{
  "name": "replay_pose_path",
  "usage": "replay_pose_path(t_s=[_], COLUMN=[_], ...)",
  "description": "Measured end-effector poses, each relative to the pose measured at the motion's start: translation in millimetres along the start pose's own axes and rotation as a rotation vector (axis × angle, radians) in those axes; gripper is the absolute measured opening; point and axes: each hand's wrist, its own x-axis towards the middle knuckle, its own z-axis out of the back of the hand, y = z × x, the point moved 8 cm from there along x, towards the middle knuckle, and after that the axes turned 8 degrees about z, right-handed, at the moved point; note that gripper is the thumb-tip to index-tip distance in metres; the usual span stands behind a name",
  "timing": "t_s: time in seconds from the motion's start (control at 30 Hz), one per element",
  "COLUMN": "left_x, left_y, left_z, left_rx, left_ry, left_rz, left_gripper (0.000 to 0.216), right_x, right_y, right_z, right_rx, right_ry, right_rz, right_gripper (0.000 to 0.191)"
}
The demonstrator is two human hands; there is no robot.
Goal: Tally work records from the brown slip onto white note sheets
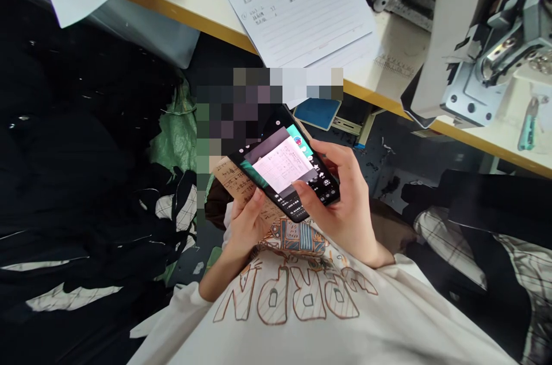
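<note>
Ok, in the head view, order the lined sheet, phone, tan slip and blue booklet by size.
Lined sheet, then phone; tan slip and blue booklet look alike and are partly hidden, so unranked.

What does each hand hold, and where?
The right hand grips a smartphone by its side edge; the left hand pinches a brown paper slip at its lower end.

Dark cloth (86,141) is piling up along the left, blocking any reach that way, and checked cloth (452,241) is lying low on the right. A sewing machine (487,49) is crowding the far right of the surface (405,37). A gap is showing past the right hand (334,198), between the phone (284,172) and the surface's edge, where a hand could pass.
</note>
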Motion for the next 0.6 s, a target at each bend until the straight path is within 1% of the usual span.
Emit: replay_pose_path(t_s=[0.2, 0.33, 0.5, 0.6], left_x=[-2.0, -2.0, -1.0, -1.5], left_y=[-4.9, -5.0, -0.1, -2.1], left_z=[-4.7, -7.8, -2.5, -1.9], left_rx=[-0.029, -0.042, 0.014, -0.003], left_ry=[-0.009, 0.025, -0.001, -0.003], left_rz=[-0.025, -0.023, 0.007, -0.022], left_gripper=[0.026, 0.021, 0.029, 0.031], right_x=[-0.7, -0.4, -0.2, 0.2], right_y=[0.3, 1.9, 2.0, 3.1], right_z=[0.1, 0.5, 0.5, 0.6], right_rx=[-0.021, -0.020, -0.021, -0.010], right_ry=[0.002, -0.004, 0.002, 0.001], right_rz=[-0.013, -0.008, -0.014, 0.005], right_gripper=[0.045, 0.046, 0.046, 0.046])
